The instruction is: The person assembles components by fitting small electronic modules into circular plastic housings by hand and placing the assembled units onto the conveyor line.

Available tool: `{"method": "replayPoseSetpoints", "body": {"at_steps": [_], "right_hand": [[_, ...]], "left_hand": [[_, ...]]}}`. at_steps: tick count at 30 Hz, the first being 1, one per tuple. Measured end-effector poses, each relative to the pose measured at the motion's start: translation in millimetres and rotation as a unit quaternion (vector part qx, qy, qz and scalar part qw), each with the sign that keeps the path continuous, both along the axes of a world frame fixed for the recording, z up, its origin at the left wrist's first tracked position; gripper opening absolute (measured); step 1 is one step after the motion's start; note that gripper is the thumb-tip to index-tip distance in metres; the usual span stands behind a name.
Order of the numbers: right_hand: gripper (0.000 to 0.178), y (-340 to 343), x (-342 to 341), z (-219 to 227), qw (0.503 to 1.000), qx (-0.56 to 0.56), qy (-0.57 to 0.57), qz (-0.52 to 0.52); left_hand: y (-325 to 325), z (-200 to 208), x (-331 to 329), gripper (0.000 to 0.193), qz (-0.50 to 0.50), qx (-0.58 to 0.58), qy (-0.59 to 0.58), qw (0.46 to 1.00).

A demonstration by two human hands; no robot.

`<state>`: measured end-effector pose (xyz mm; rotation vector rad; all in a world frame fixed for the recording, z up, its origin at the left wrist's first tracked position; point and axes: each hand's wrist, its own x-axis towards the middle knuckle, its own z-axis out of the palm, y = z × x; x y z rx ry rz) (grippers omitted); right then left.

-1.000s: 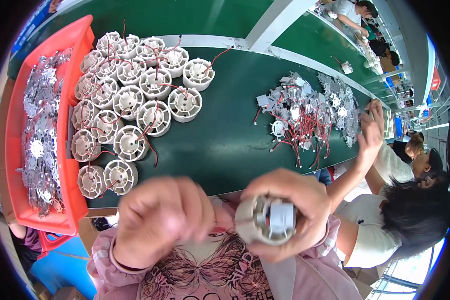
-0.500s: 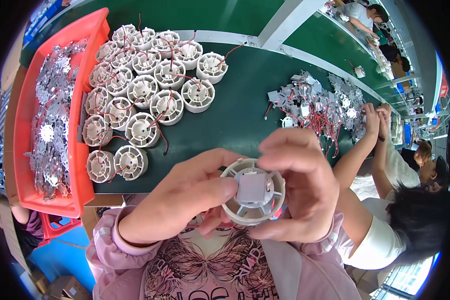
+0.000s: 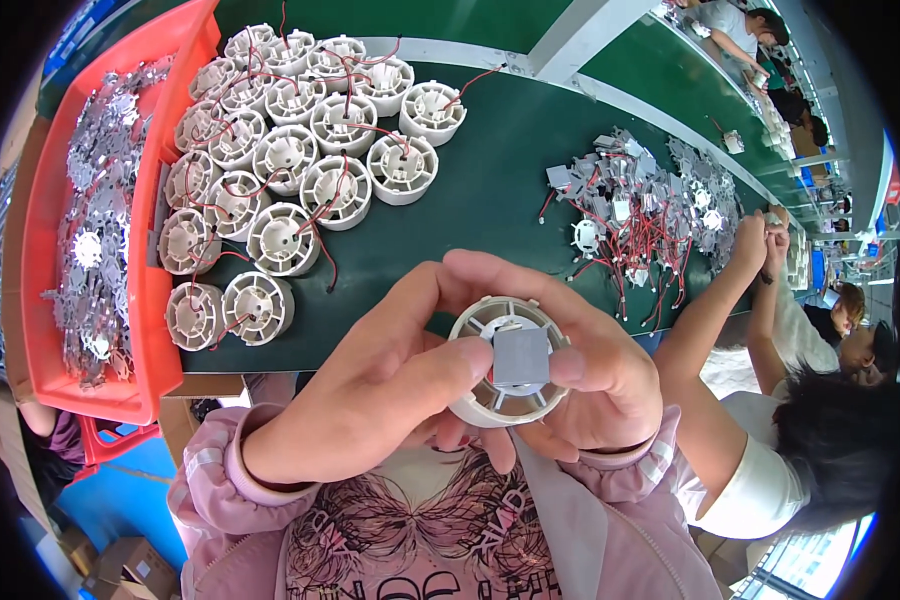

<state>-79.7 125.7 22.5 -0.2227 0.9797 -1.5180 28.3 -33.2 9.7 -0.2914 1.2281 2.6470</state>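
Between both hands, in front of my chest, I hold a round white plastic housing with spokes inside its rim. A square grey piece lies across its middle, over a round part that mostly hides beneath it. My left hand grips the housing from the left, thumb at the grey piece's left edge. From the other side my right hand curls round the rim, its thumb against the right edge of the grey piece. Several similar white housings with red and black wires stand in rows at the left of the green table.
A red bin full of flat metal pieces stands at the far left. Grey parts with red wires lie heaped on the right of the table. Close on my right, a co-worker's forearms reach over the table edge.
My right hand has closed in on the housing, and its thumb now presses the grey piece. My left thumb has shifted slightly right. The housing sits a little higher in view.
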Motion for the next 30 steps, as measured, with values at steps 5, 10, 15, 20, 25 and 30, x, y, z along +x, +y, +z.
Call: {"method": "replayPoseSetpoints", "body": {"at_steps": [5,10,15,20,25,30], "right_hand": [[0.073,2,4,2,0.999,-0.031,0.016,-0.009],[0.066,1,-2,-2,0.998,-0.052,0.019,-0.012],[0.058,-8,-17,2,0.843,0.012,0.537,0.006],[0.061,-23,-22,16,0.677,-0.002,0.724,0.128],[0.059,-53,-68,58,0.582,-0.027,0.803,0.123],[0.050,-149,-155,33,0.647,0.076,0.758,-0.040]], "left_hand": [[17,-12,1,0.033,0.066,0.062,0.050,0.995],[18,-25,-4,0.033,0.116,0.053,0.056,0.990],[4,-27,-6,0.036,0.048,-0.259,0.042,0.964],[-4,-20,0,0.038,0.043,-0.299,0.022,0.953],[-18,-20,22,0.045,0.278,-0.547,0.227,0.756],[-35,6,60,0.037,0.395,-0.353,0.184,0.828]]}}
